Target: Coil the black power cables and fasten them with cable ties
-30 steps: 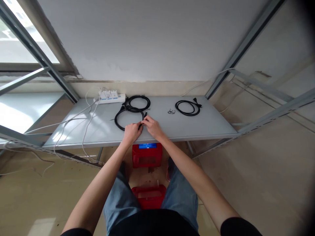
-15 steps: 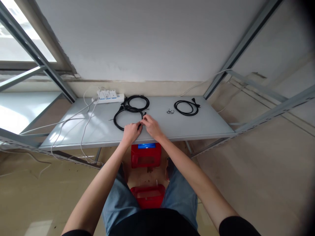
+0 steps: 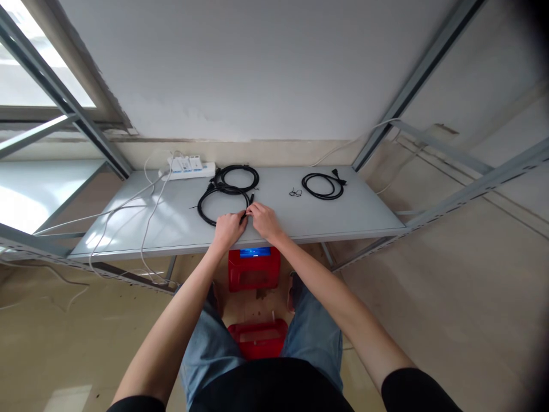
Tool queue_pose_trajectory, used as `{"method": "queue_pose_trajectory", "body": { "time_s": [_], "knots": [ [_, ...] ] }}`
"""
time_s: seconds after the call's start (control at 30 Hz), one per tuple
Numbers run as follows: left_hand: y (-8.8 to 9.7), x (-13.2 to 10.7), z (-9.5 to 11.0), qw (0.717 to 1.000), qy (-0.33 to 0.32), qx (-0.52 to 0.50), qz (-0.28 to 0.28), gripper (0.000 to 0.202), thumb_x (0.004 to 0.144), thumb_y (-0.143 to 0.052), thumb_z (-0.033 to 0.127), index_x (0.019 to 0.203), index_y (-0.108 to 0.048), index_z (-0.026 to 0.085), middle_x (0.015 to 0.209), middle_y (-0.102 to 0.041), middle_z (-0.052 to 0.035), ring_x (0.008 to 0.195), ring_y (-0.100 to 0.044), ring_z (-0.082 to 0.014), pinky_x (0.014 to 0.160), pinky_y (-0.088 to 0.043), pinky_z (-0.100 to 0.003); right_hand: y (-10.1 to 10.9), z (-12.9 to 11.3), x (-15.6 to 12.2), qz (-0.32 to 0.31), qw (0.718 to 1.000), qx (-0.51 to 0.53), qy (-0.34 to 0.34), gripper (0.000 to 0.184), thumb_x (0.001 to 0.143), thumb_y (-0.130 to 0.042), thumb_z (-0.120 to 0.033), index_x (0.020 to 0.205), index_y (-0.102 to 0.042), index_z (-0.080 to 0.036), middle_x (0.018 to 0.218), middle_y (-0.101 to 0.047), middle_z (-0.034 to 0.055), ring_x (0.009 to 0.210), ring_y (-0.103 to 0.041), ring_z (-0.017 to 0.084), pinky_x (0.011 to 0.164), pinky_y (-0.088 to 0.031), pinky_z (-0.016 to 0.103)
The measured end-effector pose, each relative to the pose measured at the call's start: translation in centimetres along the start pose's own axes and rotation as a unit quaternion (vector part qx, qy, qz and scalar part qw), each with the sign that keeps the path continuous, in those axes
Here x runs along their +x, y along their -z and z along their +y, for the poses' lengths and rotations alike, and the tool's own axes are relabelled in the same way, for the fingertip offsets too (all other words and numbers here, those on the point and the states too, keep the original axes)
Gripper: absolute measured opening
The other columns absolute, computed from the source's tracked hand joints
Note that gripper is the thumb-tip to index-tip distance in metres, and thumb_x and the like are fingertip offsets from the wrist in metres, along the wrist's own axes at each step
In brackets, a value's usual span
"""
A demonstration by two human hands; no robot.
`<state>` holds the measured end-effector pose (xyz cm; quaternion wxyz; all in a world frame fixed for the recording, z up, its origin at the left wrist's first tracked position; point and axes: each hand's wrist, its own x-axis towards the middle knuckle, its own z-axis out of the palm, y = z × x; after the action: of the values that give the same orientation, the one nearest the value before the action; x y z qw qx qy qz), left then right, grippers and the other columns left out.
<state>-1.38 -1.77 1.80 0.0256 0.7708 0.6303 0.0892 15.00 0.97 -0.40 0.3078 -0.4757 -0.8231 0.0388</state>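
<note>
The front coiled black cable (image 3: 201, 213) lies on the grey shelf near its front edge. My left hand (image 3: 230, 226) is closed around the lower right part of this coil. Against it, my right hand (image 3: 265, 221) is closed in a pinch at the coil's right side; what its fingertips hold is too small to make out. A dark cable end (image 3: 251, 198) sticks up just above the fingertips. Behind, a second coiled black cable (image 3: 257, 176) partly overlaps the front one. To the right are loose thin black ties (image 3: 295, 193) and a third coiled black cable (image 3: 322, 198).
A white power strip (image 3: 208, 170) with adapters stands at the back left of the shelf (image 3: 364, 220). White cords (image 3: 156, 209) trail over the left side and front edge. Metal uprights (image 3: 386, 126) frame both ends. Red plastic boxes (image 3: 254, 277) sit below, between my legs.
The view has shifted slightly. Both hands stay at the front coil's lower right, with only small finger movement; the cable end by my right fingertips shows a little more.
</note>
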Motion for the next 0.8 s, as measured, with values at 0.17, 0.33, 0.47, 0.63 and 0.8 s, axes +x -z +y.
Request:
{"method": "queue_pose_trajectory", "body": {
  "time_s": [0.17, 0.33, 0.47, 0.63, 0.8],
  "knots": [
    [0.1, 0.0, 0.0, 1.0, -0.005, -0.005, -0.009, 0.048, 0.11, -0.038, 0.046, 0.14, -0.071, 0.026, 0.115, -0.081, -0.0176, 0.105, -0.076, -0.0343, 0.088, -0.049, -0.038, 0.2, -0.9, 0.5, -0.013, 0.993, 0.041, -0.114, 0.017, 0.103, -0.061, -0.016, 0.097, -0.077, -0.022, 0.101, -0.079, 0.0081, 0.09, -0.071, 0.023, 0.078, -0.048, 0.031],
    [0.3, -0.1, 0.0, 1.0, -0.004, -0.009, -0.013, 0.05, 0.111, -0.037, 0.048, 0.138, -0.072, 0.025, 0.114, -0.08, -0.0183, 0.106, -0.076, -0.0345, 0.088, -0.049, -0.038, 0.7, -1.8, 1.7, -0.035, 0.968, 0.078, -0.236, 0.012, 0.092, -0.073, -0.019, 0.081, -0.078, -0.022, 0.085, -0.079, 0.008, 0.082, -0.071, 0.023, 0.072, -0.049, 0.03],
    [0.4, -0.2, 0.0, 1.0, 0.002, -0.01, -0.011, 0.049, 0.11, -0.039, 0.049, 0.137, -0.072, 0.026, 0.114, -0.08, -0.0178, 0.106, -0.075, -0.0351, 0.088, -0.049, -0.039, 1.7, -2.0, 2.6, -0.091, 0.903, 0.229, -0.353, 0.018, 0.086, -0.075, -0.017, 0.068, -0.072, -0.018, 0.072, -0.075, 0.0066, 0.061, -0.062, 0.016, 0.056, -0.042, 0.026],
    [0.4, -0.2, 0.0, 1.0, -0.001, -0.007, -0.008, 0.048, 0.108, -0.042, 0.051, 0.135, -0.073, 0.025, 0.112, -0.08, -0.0179, 0.104, -0.075, -0.0357, 0.086, -0.049, -0.039, 2.6, -2.0, 3.3, -0.153, 0.75, 0.424, -0.484, 0.022, 0.084, -0.074, -0.008, 0.066, -0.064, -0.015, 0.066, -0.073, 0.0052, 0.041, -0.035, 0.004, 0.04, -0.02, 0.022],
    [0.4, -0.2, -0.1, 1.0, 0.0, -0.003, -0.011, 0.047, 0.108, -0.043, 0.049, 0.136, -0.072, 0.025, 0.113, -0.08, -0.0183, 0.105, -0.075, -0.036, 0.086, -0.049, -0.039, 2.9, -1.7, 3.5, -0.177, 0.717, 0.458, -0.495, 0.021, 0.085, -0.075, -0.006, 0.069, -0.065, -0.014, 0.065, -0.073, 0.0047, 0.04, -0.039, 0.004, 0.038, -0.021, 0.02]
  ]
}}
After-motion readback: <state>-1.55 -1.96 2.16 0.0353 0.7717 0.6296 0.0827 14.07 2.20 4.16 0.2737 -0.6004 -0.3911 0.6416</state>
